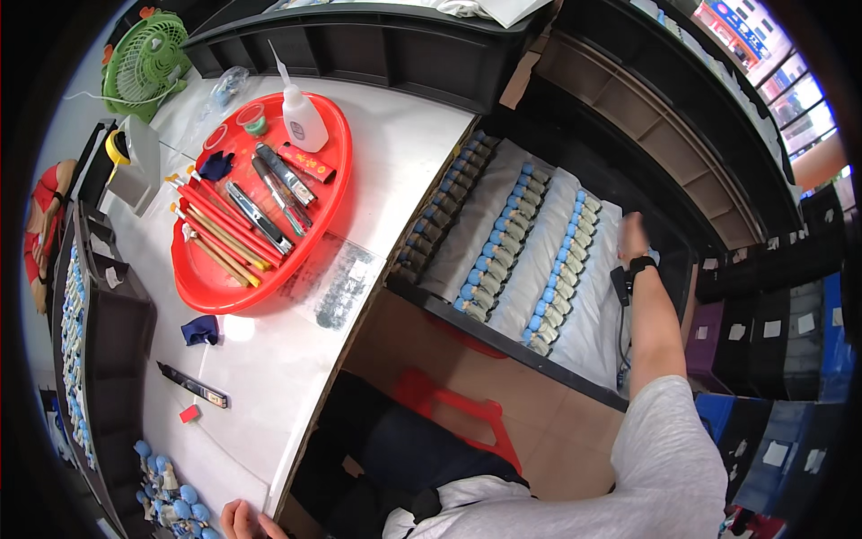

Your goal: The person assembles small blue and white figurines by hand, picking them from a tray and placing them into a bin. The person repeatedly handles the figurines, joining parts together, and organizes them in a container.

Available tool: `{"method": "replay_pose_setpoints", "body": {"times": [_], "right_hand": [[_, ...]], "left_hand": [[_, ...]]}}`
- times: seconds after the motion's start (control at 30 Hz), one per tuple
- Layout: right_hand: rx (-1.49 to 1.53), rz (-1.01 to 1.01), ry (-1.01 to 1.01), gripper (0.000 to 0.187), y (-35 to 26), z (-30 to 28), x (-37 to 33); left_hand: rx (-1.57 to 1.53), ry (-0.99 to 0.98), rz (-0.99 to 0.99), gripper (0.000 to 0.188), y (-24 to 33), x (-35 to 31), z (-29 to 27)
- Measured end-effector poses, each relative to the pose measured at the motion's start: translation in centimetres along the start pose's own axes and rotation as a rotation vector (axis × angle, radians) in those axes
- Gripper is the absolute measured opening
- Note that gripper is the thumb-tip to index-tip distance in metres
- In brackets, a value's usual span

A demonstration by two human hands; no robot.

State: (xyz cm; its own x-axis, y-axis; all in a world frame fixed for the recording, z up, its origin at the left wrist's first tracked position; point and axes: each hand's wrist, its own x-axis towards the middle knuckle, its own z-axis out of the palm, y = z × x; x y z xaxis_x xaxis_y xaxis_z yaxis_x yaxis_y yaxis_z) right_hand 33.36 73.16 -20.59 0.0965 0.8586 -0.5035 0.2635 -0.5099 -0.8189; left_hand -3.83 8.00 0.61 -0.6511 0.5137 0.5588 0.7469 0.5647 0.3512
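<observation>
My right arm reaches into a black crate on the right, and my right hand is at the crate's far right side, beside white cloth. Blur hides its fingers; a bit of light blue shows next to the wrist. Small figurines with blue heads stand in rows in the crate, one row nearest this hand and another left of it. At the lower edge, my left hand rests by the table edge with fingers apart, partly cut off, beside a cluster of blue-headed figurines.
A red tray on the white table holds brushes, cutters and a white squeeze bottle. A black utility knife and dark blue cloth lie nearby. Crates border the table; a red stool stands below.
</observation>
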Motion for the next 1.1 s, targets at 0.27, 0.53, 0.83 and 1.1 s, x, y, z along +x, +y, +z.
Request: {"method": "replay_pose_setpoints", "body": {"times": [0.27, 0.53, 0.83, 1.1], "right_hand": [[-0.086, 0.029, -0.026, 0.089, -0.2, -0.1, -0.7], [-0.130, -0.097, 0.055, 0.078, 0.3, -3.0, -1.3], [-0.230, 0.449, -0.360, 0.071, 1.3, -3.2, -19.1], [0.051, 0.580, -0.474, 0.087, 4.3, -2.6, -19.3]], "left_hand": [[0.025, -0.026, 0.012, 0.016, -0.4, 0.2, -0.2], [0.007, -0.029, -0.047, 0.017, -0.3, 0.0, 0.0], [0.048, -0.056, -0.049, 0.016, -0.2, -0.3, -0.3], [0.023, -0.017, 0.094, 0.016, -1.0, -0.1, -0.1]]}}
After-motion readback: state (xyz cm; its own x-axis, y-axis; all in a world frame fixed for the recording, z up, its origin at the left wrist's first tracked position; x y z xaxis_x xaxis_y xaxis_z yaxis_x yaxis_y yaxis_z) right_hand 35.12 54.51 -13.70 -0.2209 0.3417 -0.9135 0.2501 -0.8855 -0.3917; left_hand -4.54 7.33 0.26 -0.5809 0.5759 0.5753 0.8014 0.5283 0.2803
